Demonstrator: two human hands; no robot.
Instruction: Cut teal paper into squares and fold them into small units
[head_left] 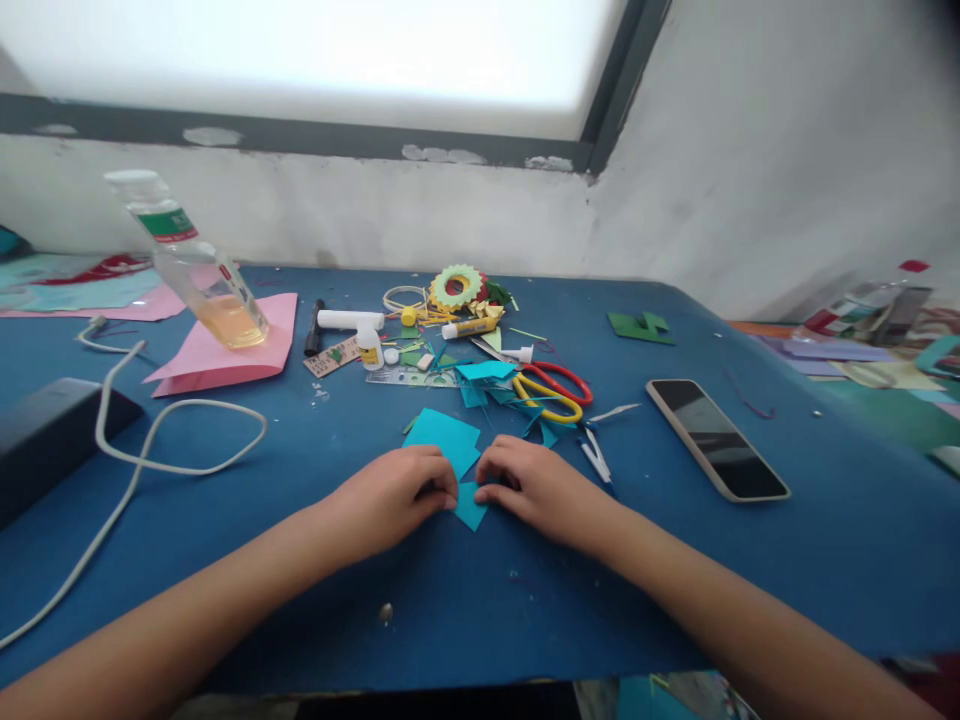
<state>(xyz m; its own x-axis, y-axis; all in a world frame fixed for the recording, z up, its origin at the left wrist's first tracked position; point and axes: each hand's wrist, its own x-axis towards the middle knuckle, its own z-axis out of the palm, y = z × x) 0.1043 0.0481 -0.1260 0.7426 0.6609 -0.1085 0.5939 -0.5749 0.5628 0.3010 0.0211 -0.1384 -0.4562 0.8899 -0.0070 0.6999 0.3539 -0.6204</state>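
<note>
A small piece of blue paper (470, 510) is held between my two hands, just above the blue tabletop. My left hand (412, 485) pinches its left edge, thumb and fingertips together. At the right edge, my right hand (529, 485) grips the same piece with bent fingers. Right behind them lies a larger blue paper sheet (446, 437), partly covered by my left fingers. Blue paper scraps (484, 378) are heaped farther back, beside scissors (555, 390) with red and yellow handles. A drawing compass (596, 455) lies near my right hand.
A phone (716, 438) lies at the right. A bottle (217, 290) stands on folded pink paper (274, 345) at the left, near a white cable (154, 455). Behind the scraps are a glue stick (471, 327), a small white bottle (369, 345), a ruler (405, 377) and a paper flower (456, 287).
</note>
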